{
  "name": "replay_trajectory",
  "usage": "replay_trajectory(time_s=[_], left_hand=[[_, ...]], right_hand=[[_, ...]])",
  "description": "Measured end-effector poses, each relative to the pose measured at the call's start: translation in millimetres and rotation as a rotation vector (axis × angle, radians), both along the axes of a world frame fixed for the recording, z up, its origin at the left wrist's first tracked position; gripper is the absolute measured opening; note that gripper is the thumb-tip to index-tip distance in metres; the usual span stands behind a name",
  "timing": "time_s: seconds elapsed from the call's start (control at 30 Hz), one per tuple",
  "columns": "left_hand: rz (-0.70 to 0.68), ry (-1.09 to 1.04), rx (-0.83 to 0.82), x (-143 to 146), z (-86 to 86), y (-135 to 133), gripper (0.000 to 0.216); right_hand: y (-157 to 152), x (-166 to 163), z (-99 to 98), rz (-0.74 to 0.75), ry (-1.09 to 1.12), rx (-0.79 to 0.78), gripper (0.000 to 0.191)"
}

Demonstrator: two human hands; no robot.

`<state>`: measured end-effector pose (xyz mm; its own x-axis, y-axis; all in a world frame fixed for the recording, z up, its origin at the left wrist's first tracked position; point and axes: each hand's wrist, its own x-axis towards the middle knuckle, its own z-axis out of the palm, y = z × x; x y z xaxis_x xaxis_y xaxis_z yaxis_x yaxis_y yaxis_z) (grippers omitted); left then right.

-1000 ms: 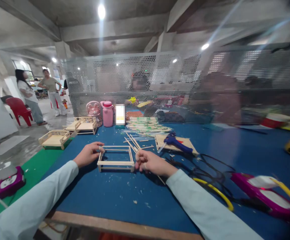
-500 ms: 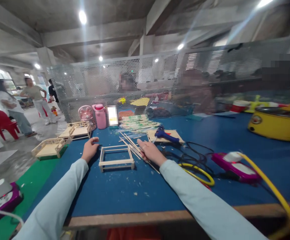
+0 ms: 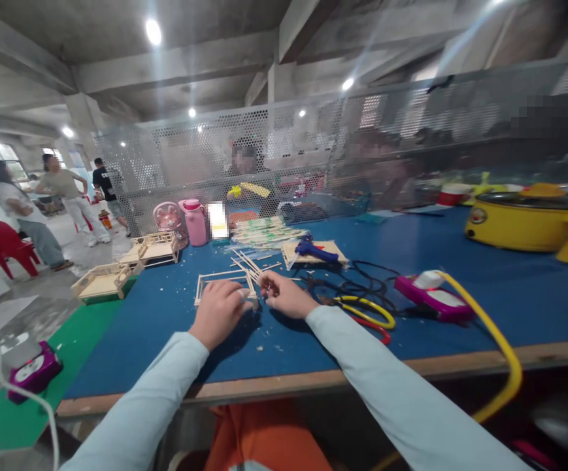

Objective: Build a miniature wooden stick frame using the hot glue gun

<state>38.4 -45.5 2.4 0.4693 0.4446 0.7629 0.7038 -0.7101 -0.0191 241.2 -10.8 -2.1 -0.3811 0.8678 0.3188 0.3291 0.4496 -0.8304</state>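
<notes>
A small open frame of wooden sticks [image 3: 204, 280] lies on the blue table, its front and right side largely hidden by my left hand [image 3: 221, 310]. The left fingers are bent and closed near the frame's front right corner; whatever is between them is hidden. Just right of it, my right hand [image 3: 286, 297] is curled with thumb and fingertips pinched together, and I cannot make out what they hold. Loose thin wooden sticks [image 3: 247, 263] fan out behind the right fingers. A blue glue gun [image 3: 317, 250] rests on a wooden stick panel [image 3: 289, 255] beyond the right hand.
Finished-looking stick pieces [image 3: 101, 282] stand at the left. Behind are a pink flask [image 3: 195, 222] and bundled sticks [image 3: 264, 230]. Black cable [image 3: 362, 288], yellow-handled scissors or pliers [image 3: 369, 309], a purple power strip [image 3: 433, 297] and a yellow pot [image 3: 514, 222] lie right.
My left hand has moved right, from beside the frame to over its front right corner. My right hand has drawn left and nearer to it, off the loose sticks. The view has shifted.
</notes>
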Motion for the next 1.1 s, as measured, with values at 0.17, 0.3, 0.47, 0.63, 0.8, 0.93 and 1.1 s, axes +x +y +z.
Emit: replay_trajectory(time_s=[0.17,0.3,0.47,0.63,0.8,0.93,1.1], left_hand=[[0.056,0.163,0.029,15.8,-18.0,6.8,0.027],[0.022,0.203,-0.018,8.9,-21.6,11.1,0.028],[-0.031,0.181,0.016,8.7,-19.3,11.6,0.025],[-0.059,0.15,0.001,9.1,-13.7,5.8,0.021],[-0.127,0.131,-0.053,5.0,-10.3,-12.3,0.017],[-0.089,0.084,-0.143,6.3,-11.4,-24.9,0.02],[-0.122,-0.283,-0.544,10.2,15.1,-17.6,0.028]], right_hand=[[-2.6,-5.6,0.3,0.051,-0.048,0.02,0.037],[-2.9,-7.4,1.7,0.074,-0.059,0.035,0.021],[-4.8,-9.1,2.4,0.062,-0.046,0.036,0.019],[-4.4,-7.4,2.9,0.044,-0.014,0.029,0.028],[3.9,1.1,4.6,-0.165,0.112,0.046,0.034],[2.9,-3.2,4.2,-0.15,0.116,-0.058,0.035],[-0.7,-10.1,7.1,-0.151,0.196,-0.119,0.046]])
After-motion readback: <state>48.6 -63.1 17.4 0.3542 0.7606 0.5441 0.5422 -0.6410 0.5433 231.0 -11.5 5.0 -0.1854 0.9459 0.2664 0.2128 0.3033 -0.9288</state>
